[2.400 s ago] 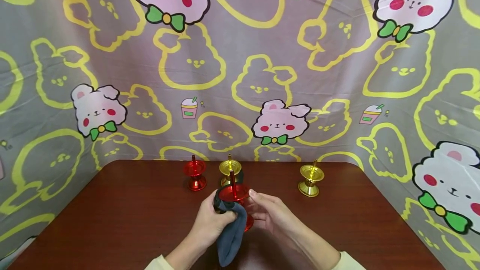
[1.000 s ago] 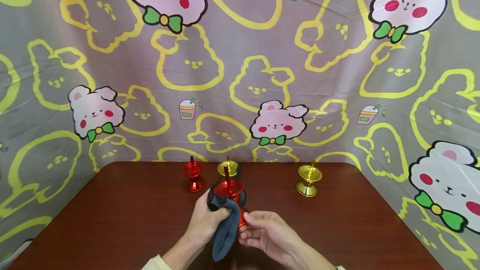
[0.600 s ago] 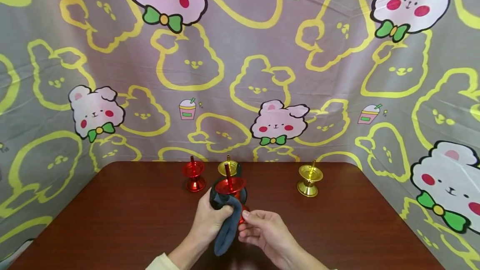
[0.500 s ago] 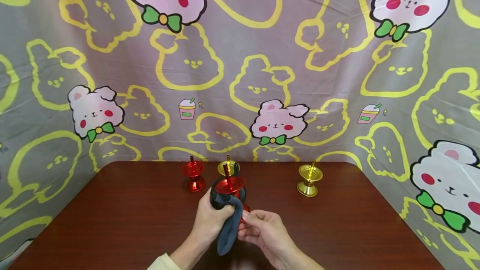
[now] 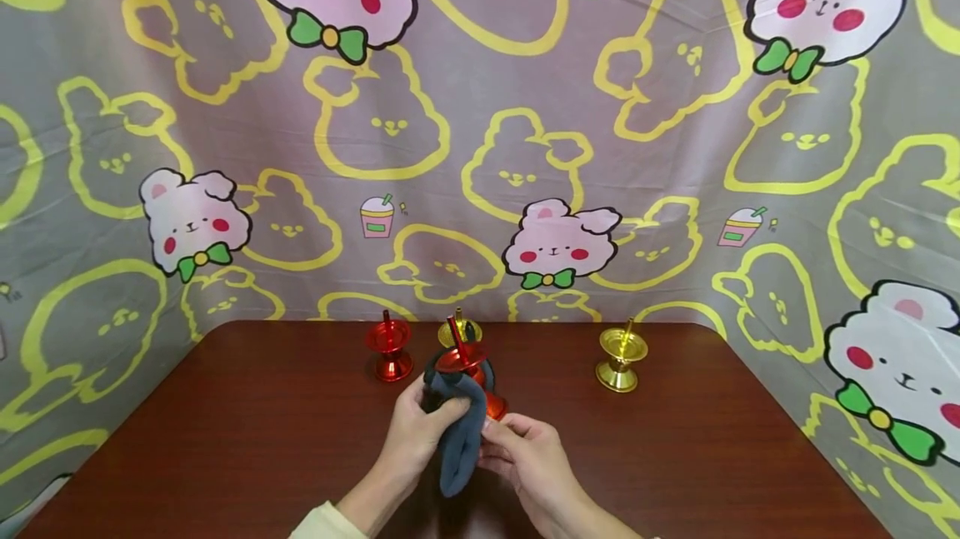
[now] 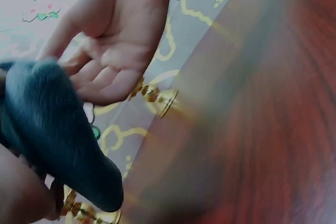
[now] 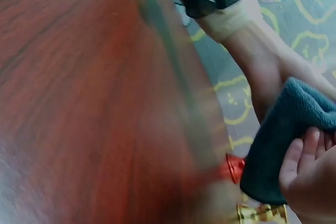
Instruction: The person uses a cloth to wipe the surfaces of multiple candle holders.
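Note:
My left hand [image 5: 416, 431] grips a folded blue-grey cloth [image 5: 461, 449] bunched around a red metal candle holder [image 5: 461, 357]. The holder is raised over the table, its spike leaning left and its foot swung to the right. Thumb and fingers of my right hand [image 5: 534, 457] pinch at the lower edge of that foot, right beside the cloth. In the left wrist view the cloth [image 6: 58, 135] hides the holder, and the right hand [image 6: 123, 40] shows its curled fingers. The right wrist view has the cloth [image 7: 275, 145] in front of the right hand's fingers [image 7: 311, 145].
A second red candle holder [image 5: 389, 353] stands upright at the back left of the brown table [image 5: 247, 422]. Next to it is a gold one [image 5: 469, 331], partly hidden behind the raised holder. Another gold candle holder [image 5: 621, 360] stands at the back right. A patterned curtain [image 5: 480, 147] surrounds the table.
The red holder has tipped, its foot swinging up and right while its spike leans further left. The right hand moved from the dish rim down to the foot, and the cloth rose slightly.

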Demonstrator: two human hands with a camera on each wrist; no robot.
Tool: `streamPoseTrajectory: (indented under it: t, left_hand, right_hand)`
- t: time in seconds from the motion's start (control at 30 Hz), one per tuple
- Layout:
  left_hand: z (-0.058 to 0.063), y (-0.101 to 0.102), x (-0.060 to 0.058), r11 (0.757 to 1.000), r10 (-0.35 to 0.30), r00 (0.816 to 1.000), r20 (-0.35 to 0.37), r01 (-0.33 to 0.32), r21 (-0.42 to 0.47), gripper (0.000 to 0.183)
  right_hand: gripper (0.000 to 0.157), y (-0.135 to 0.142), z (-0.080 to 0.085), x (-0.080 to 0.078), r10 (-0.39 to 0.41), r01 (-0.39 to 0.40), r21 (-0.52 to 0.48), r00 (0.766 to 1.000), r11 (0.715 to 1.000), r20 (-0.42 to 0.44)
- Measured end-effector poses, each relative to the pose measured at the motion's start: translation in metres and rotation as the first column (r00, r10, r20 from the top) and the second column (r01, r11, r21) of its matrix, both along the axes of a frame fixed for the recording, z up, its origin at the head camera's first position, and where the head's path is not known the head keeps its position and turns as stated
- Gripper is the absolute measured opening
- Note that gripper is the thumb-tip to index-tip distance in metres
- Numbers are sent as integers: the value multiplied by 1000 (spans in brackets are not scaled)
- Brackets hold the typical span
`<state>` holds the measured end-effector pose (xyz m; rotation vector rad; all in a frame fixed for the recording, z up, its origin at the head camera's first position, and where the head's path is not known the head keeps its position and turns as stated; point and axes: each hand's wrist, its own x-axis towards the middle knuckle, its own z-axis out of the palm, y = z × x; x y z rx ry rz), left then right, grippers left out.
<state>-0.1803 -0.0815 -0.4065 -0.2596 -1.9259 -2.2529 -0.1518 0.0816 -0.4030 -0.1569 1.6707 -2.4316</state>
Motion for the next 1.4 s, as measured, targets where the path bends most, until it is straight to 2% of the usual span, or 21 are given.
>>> streamPoseTrajectory:
  t: [0.1,0.23,0.3,0.43,0.53,0.63,0.8,0.97,1.03,1.17,1.4]
  left_hand:
    - [2,-6,-2,997,-73,997,1,73,21,34]
    - [5,-7,-2,994,-107,994,1,107,-4,41]
    - [5,-5,-2,995,-95,995,4,95,-12,44]
    - [3,-2,-3,999,-31,999,27,32,-5,43]
    - [3,-1,-3,1000,-8,999,43,9,-13,44]
    - [4,-2,-1,999,-27,998,50,28,-31,43]
    - [7,-7,1,998,-66,997,32,67,-17,41]
    - [10,-11,2,989,-149,989,0,149,-22,42]
    - [11,-11,2,984,-177,984,-18,176,-32,44]
    - [12,-10,2,983,-180,983,-39,178,-48,43]
    - [13,-6,1,994,-108,994,-7,108,-32,41]
  right_hand:
    - [19,6,4,0,69,-68,-25,997,997,34]
    - [17,8,3,0,130,-129,-17,990,991,50]
    - [16,7,0,1,151,-151,-14,987,988,45]
    - [16,4,-4,2,170,-170,3,985,985,6]
    - [11,5,-6,2,201,-201,15,980,979,0]
    - [13,10,-7,-1,256,-256,-16,965,967,59]
    - [19,27,-6,-11,324,-303,-144,933,942,156]
    - [16,37,-2,-18,424,-400,-174,896,900,134]
    - [17,38,0,-19,445,-424,-174,888,889,112]
    - [17,38,1,-19,413,-397,-160,907,904,85]
    - [17,30,0,-16,298,-288,-125,951,949,76]
